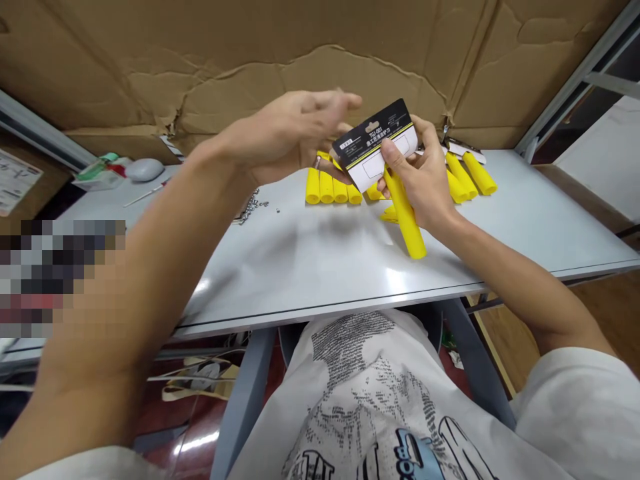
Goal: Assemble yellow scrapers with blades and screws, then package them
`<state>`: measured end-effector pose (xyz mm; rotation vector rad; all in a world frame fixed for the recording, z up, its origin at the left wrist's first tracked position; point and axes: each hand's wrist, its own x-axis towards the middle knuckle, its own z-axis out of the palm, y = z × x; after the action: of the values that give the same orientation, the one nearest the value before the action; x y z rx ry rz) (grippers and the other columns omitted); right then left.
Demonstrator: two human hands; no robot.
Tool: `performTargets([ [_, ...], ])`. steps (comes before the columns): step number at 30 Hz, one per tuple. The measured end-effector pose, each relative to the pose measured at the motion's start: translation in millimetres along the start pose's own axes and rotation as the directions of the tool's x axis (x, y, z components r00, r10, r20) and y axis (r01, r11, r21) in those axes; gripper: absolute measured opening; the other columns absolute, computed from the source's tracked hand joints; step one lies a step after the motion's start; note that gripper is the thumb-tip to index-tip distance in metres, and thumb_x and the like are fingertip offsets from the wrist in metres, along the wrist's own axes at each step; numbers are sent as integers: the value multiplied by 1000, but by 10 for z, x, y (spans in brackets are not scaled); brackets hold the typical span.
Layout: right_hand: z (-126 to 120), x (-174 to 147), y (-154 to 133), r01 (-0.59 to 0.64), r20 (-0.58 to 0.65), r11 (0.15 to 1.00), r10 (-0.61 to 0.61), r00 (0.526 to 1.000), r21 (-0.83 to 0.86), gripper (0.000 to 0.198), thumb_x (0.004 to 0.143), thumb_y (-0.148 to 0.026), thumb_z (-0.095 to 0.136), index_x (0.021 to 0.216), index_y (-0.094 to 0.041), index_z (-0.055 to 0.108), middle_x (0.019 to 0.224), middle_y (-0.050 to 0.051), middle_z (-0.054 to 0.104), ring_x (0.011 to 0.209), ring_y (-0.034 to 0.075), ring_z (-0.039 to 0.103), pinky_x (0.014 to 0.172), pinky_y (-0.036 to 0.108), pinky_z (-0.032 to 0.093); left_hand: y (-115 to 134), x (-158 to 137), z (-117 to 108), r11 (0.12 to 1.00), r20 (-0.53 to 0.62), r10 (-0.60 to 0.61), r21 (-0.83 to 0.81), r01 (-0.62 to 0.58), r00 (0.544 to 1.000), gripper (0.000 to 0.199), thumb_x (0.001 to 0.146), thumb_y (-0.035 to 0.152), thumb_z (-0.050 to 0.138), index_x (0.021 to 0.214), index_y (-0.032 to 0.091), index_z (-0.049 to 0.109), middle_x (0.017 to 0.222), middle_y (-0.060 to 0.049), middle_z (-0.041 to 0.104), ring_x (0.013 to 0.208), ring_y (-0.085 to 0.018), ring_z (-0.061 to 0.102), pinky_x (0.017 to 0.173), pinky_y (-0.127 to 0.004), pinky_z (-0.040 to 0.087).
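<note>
A: Where is the card (370,155) sitting?
B: Above the table (300,267), on the inner side of the right hand (430,177), which is closing firmly on it, thumb pressing its printed face. That hand is also holding a yellow tube (409,227), slanting down below the card.
A: And the left hand (300,130)?
B: It is hovering beside the card, fingers loosely extended and blurring; I can't tell whether it is touching.
A: What textures are showing?
B: The card is looking flat and stiff, black over white; the tube is looking smooth and cylindrical. More tubes (327,189) are lying side by side, shiny metal bits (249,208) are dotting the glossy table, and creased cardboard (300,33) is standing behind.
</note>
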<state>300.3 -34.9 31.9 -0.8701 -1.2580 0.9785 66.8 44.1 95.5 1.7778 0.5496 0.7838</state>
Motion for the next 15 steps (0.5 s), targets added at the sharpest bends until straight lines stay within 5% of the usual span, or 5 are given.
performTargets([
  [4, -38, -1, -6, -91, 88, 993, 97, 991, -72, 115, 78, -91, 104, 160, -41, 42, 97, -4, 81, 67, 19, 70, 61, 37, 58, 66, -4, 98, 982, -182, -110, 135, 136, 977, 45, 66, 27, 114, 106, 24, 93, 108, -11, 89, 112, -43, 86, 112, -79, 66],
  [8, -143, -39, -56, -50, 168, 971, 91, 982, -236, 127, 82, -72, 111, 181, -45, 35, 93, -6, 78, 64, 20, 69, 62, 39, 62, 65, 26, 157, 987, -429, -89, 86, 139, 899, 40, 57, 14, 103, 94, 20, 90, 101, -12, 85, 99, -36, 77, 124, -89, 52],
  [13, -211, -37, -63, 212, 236, 759, -79, 969, -616, 54, 104, -54, 93, 154, -38, 80, 73, -4, 64, 77, 24, 72, 100, 47, 69, -121, 109, 186, 995, -457, -34, 70, 73, 889, 34, 62, 22, 105, 88, 27, 84, 92, -5, 80, 100, -32, 71, 116, -78, 57],
  [15, -292, 43, -109, 242, 215, 702, -128, 968, -670, 46, 108, -52, 89, 152, -39, 84, 74, -2, 64, 81, 25, 74, 105, 48, 68, -188, 135, 193, 999, -458, 0, 35, 18, 889, 32, 66, 32, 106, 88, 30, 85, 94, -3, 83, 99, -29, 69, 109, -67, 61],
])
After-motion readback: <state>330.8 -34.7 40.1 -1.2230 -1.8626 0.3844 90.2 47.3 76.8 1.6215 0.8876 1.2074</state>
